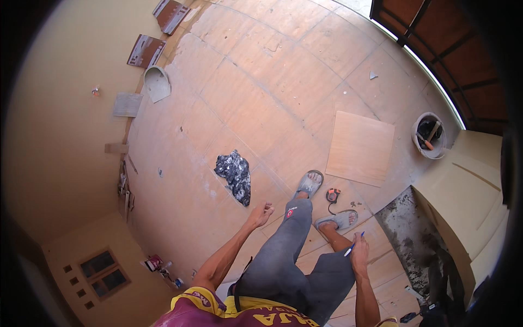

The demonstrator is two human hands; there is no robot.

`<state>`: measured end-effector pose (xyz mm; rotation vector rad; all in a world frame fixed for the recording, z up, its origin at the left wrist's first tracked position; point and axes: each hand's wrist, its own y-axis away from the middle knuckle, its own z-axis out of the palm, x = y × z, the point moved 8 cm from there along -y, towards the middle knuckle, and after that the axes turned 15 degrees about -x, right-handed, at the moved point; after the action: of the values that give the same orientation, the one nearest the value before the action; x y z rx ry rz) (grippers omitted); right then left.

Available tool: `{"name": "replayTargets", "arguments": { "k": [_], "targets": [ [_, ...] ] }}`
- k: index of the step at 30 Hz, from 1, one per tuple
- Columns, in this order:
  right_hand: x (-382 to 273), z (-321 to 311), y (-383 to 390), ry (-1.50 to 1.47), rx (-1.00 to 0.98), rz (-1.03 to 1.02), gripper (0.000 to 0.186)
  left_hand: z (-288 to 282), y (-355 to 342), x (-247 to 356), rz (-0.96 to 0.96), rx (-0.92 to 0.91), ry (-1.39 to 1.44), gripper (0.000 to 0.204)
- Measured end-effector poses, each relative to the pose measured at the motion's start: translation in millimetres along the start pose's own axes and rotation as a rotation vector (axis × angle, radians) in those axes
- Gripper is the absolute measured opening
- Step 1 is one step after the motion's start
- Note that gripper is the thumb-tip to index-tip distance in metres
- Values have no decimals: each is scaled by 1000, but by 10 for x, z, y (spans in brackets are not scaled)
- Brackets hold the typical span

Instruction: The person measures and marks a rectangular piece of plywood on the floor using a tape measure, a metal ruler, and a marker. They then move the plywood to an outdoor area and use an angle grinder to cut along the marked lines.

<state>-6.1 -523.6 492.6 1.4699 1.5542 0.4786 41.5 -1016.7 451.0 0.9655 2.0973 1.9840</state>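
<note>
Head view shows me a slim pen (354, 244) with a white barrel and a blue tip, slanting up and to the right, tip uppermost. It sits in my right hand (359, 256), low in the picture just beside my right knee, above the tiled floor (261, 98). My fingers pinch the barrel near its lower end, the arm hanging almost straight down from the lower edge. My left hand (260, 214) is curled into a loose fist and holds nothing that I can see; that arm reaches forward and out, slightly bent. Both feet wear grey sandals (309, 182). A tape measure (333, 194) lies between them. A loose tile (360, 147) lies beyond, and a crumpled rag (235, 175) left of my feet.
</note>
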Motion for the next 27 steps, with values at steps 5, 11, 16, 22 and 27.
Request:
{"name": "replayTargets", "arguments": {
  "k": [5,11,16,22,27],
  "targets": [
    [-1253,124,1082,111,-173,-228,20,20,2359,332,-119,-103,449,65],
    [-1987,-276,1242,-162,-484,-219,30,-520,3079,760,-58,140,552,74],
    [-2452,-2018,433,-296,-130,-90,32,-2134,2829,1353,62,269,291,58],
    [-3314,-3663,192,-287,69,-2,32,-4741,4509,3814,865,-406,695,40],
    [-4098,-3876,130,-158,-202,14,34,-5672,5839,5048,1605,-753,483,32]
  ]
}}
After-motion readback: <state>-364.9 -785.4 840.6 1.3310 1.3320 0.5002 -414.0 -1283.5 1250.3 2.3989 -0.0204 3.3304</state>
